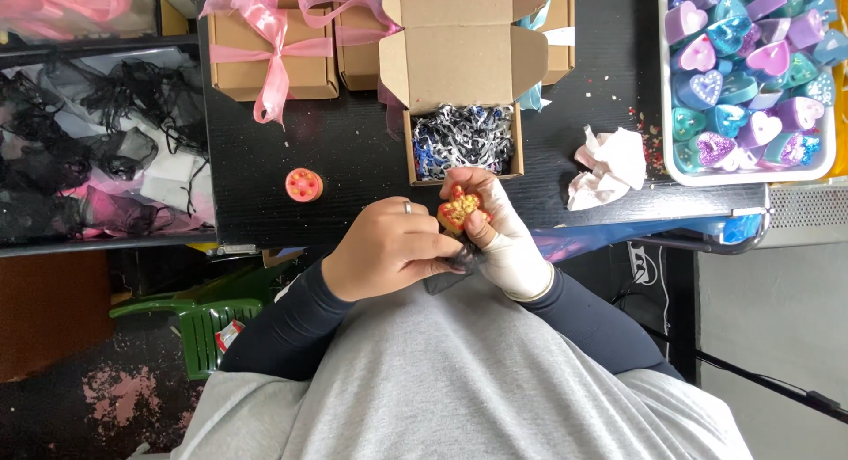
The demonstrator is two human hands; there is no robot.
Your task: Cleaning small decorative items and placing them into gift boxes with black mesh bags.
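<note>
Hands meeting at desk edge, just below open cardboard box [459, 71]. Right hand [503, 235], wrapped in pale bandage or glove, closed around small red-orange candle [459, 208] with yellow bits on top; thumb pressed on near side, fingers curled over far side. Left hand [389, 248], ring on one finger, curled loosely, fingertips touching dark mesh scrap [455, 266] under candle; how firmly pinched, cannot tell. Candle held in air just in front of box, near its front wall, not inside. Box lid flipped up, bottom filled with shredded paper [464, 137] in white, blue, black. Second round orange candle [304, 185] lying on black desk [353, 151], left of box, well apart from hands. Crumpled pink-white tissue [609, 164] right of box. White tray [751, 175] at far right packed with heart candles in purple, teal, blue. Closed boxes with pink ribbon [269, 49] at back left. Pile of black mesh bags [79, 159] on left surface. Grey shirt, dark sleeves.
</note>
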